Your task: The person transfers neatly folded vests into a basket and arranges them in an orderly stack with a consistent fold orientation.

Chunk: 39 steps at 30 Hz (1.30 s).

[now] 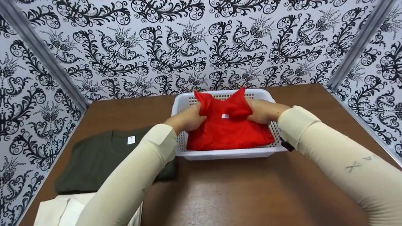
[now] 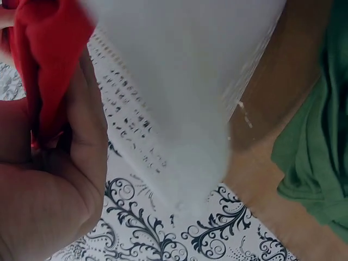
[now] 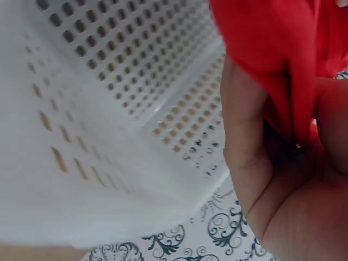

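Observation:
A red shirt (image 1: 229,135) with a small white label near its neck is spread inside the white plastic basket (image 1: 229,153), its upper part bunched and raised in two peaks. My left hand (image 1: 188,118) grips the bunched cloth on the left side, over the basket's left part. On the opposite side my right hand (image 1: 263,111) holds the other bunch. In the left wrist view, red cloth (image 2: 49,60) is pinched between thumb and fingers. The right wrist view shows the same kind of grip on the red fabric (image 3: 272,38), beside the perforated basket wall (image 3: 109,38).
A folded dark green shirt (image 1: 94,160) with a white label lies left of the basket on the brown table (image 1: 238,194). Cream folded cloth (image 1: 53,210) lies in front of it, partly hidden by my left sleeve. Patterned walls (image 1: 188,47) enclose the table's back and sides.

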{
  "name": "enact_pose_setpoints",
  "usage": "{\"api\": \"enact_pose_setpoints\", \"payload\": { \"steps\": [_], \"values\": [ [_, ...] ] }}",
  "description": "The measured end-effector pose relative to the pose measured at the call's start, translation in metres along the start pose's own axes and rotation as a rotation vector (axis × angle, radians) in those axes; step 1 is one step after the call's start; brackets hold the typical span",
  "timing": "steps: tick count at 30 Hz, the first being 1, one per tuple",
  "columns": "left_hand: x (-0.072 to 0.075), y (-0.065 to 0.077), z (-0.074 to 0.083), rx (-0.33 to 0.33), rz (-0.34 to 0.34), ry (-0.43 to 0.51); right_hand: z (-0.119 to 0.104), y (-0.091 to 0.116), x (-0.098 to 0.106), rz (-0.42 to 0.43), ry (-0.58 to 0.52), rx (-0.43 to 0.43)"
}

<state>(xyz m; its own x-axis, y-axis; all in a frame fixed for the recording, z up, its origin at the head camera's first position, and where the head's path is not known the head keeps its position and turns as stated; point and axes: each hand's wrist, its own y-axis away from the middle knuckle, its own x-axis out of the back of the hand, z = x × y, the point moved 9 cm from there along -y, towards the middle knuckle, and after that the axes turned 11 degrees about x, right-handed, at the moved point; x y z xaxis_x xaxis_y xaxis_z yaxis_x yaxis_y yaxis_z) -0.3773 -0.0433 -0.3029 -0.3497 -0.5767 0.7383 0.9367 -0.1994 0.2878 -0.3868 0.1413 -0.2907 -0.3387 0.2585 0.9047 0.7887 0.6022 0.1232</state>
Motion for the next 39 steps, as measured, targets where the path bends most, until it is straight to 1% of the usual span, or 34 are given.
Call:
{"api": "enact_pose_setpoints", "payload": {
  "steps": [2,5,8,11,14,17,19,22,24,28,31,34,36,37,38,39],
  "values": [
    [-0.004,-0.002,-0.002,0.005,-0.003,-0.056,0.005,0.0,-0.005,-0.019,-0.021,-0.017],
    [-0.007,-0.005,-0.004,0.008,0.006,-0.114,0.013,0.002,-0.007,-0.026,-0.104,-0.04],
    [-0.009,-0.009,-0.009,0.008,0.01,-0.143,0.021,0.003,-0.007,-0.022,-0.193,-0.066],
    [-0.011,-0.013,-0.013,0.012,0.009,-0.169,0.026,0.003,-0.007,-0.035,-0.223,-0.098],
    [-0.015,-0.015,-0.017,0.03,-0.004,-0.185,0.032,0.003,-0.012,-0.089,-0.238,-0.16],
    [-0.02,-0.017,-0.021,0.064,-0.028,-0.196,0.037,0.005,-0.02,-0.159,-0.268,-0.232],
    [-0.022,-0.018,-0.022,0.079,-0.034,-0.219,0.04,0.006,-0.025,-0.201,-0.296,-0.274],
    [-0.026,-0.019,-0.023,0.093,-0.039,-0.268,0.043,0.006,-0.03,-0.243,-0.311,-0.315],
    [-0.028,-0.02,-0.023,0.095,-0.036,-0.309,0.045,0.005,-0.031,-0.268,-0.287,-0.333],
    [-0.032,-0.02,-0.023,0.109,-0.048,-0.36,0.046,-0.001,-0.032,-0.31,-0.164,-0.335],
    [-0.034,-0.021,-0.022,0.115,-0.061,-0.386,0.044,-0.009,-0.03,-0.323,-0.012,-0.31],
    [-0.036,-0.023,-0.024,0.128,-0.066,-0.396,0.038,-0.02,-0.028,-0.324,0.201,-0.239],
    [-0.037,-0.025,-0.026,0.137,-0.068,-0.395,0.035,-0.027,-0.03,-0.328,0.303,-0.197],
    [-0.038,-0.025,-0.027,0.14,-0.069,-0.391,0.033,-0.029,-0.032,-0.336,0.328,-0.179],
    [-0.039,-0.026,-0.029,0.14,-0.07,-0.389,0.031,-0.031,-0.036,-0.352,0.324,-0.155],
    [-0.04,-0.026,-0.03,0.139,-0.072,-0.391,0.029,-0.032,-0.041,-0.377,0.282,-0.145]
  ]
}}
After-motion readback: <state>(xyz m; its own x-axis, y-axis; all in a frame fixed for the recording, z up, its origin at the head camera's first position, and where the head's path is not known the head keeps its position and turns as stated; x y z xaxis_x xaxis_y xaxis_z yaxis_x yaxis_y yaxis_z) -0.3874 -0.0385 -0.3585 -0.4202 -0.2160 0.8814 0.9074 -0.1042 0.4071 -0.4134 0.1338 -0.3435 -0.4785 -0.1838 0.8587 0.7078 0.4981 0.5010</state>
